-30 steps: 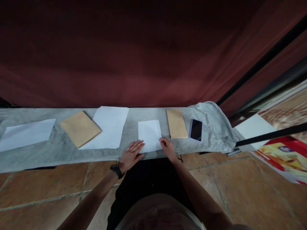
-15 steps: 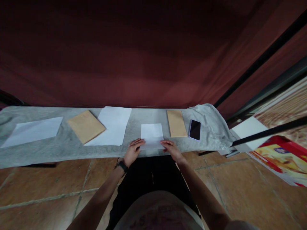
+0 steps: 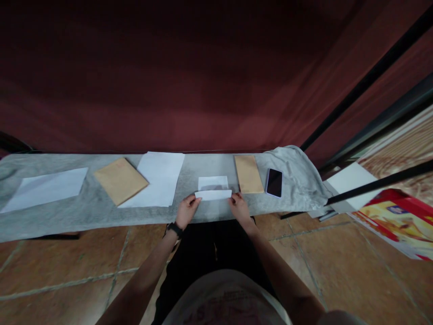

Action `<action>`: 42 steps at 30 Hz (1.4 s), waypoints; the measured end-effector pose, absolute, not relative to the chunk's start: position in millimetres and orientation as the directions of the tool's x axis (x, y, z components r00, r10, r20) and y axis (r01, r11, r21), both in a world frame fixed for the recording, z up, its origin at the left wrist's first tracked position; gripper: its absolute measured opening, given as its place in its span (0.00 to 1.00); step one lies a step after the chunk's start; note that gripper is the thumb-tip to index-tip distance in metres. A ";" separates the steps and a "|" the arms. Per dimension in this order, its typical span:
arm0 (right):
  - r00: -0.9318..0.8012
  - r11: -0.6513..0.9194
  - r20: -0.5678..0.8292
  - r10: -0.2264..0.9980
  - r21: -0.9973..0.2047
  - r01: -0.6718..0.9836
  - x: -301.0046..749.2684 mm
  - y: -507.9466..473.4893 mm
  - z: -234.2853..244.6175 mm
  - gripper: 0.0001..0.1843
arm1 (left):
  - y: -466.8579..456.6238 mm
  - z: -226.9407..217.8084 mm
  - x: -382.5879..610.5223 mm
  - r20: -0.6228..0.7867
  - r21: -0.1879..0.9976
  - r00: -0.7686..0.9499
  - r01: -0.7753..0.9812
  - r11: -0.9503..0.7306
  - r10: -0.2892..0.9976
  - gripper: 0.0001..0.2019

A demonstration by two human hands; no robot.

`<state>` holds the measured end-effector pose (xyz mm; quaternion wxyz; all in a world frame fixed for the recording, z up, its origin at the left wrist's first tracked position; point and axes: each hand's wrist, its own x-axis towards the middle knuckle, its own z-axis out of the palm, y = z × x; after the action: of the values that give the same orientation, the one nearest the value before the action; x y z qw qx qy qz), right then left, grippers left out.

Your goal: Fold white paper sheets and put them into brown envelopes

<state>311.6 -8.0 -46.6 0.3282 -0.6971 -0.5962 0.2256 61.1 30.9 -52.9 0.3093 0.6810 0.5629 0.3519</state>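
A white sheet of paper (image 3: 213, 195) is bent up along its near part, forming a narrow strip between my hands. Its far part lies on the grey cloth and shows beyond the strip. My left hand (image 3: 187, 210) pinches the strip's left end. At the right end, the fingers of my right hand (image 3: 239, 207) are closed on the same sheet. Close by on the right lies a brown envelope (image 3: 249, 174). Left of my hands rests a stack of white paper (image 3: 163, 178), partly under another brown envelope (image 3: 121, 180).
A phone (image 3: 274, 183) lies right of the nearer envelope. Another white sheet (image 3: 45, 189) is at the far left. Grey cloth (image 3: 101, 212) covers the narrow table. Dark bars, a white box (image 3: 353, 180) and a red-yellow box (image 3: 402, 221) stand at the right.
The sheet's near part has been raised off the cloth and bent away from me into a strip. Both hands have shifted slightly and now hold the strip's ends.
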 end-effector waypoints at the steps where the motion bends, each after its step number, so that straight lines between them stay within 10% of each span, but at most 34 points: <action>1: 0.204 -0.089 0.091 0.975 -0.681 0.727 309.3 -5.0 -44.9 0.09 | 33.3 -50.6 63.9 0.122 0.829 0.099 0.536 -0.156 0.988 0.17; 22: 0.289 -0.296 -0.065 0.955 -0.228 0.927 282.1 20.1 -26.2 0.19 | 63.5 -29.7 98.7 -0.044 0.634 -0.135 0.762 0.132 0.990 0.18; 32: 0.271 -0.229 0.092 0.958 -0.326 0.917 280.3 18.3 -38.5 0.17 | 68.6 -35.3 98.7 0.017 0.636 -0.115 0.768 0.078 0.993 0.19; 42: -0.070 0.177 0.270 0.960 -0.395 0.901 256.1 13.8 -53.0 0.23 | 63.7 -43.0 100.8 0.004 0.664 -0.049 0.747 0.033 0.999 0.17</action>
<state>256.1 13.8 -53.0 0.2394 -0.6385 -0.7289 0.0616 100.8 63.7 -43.0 0.2435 0.6453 0.6763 0.2586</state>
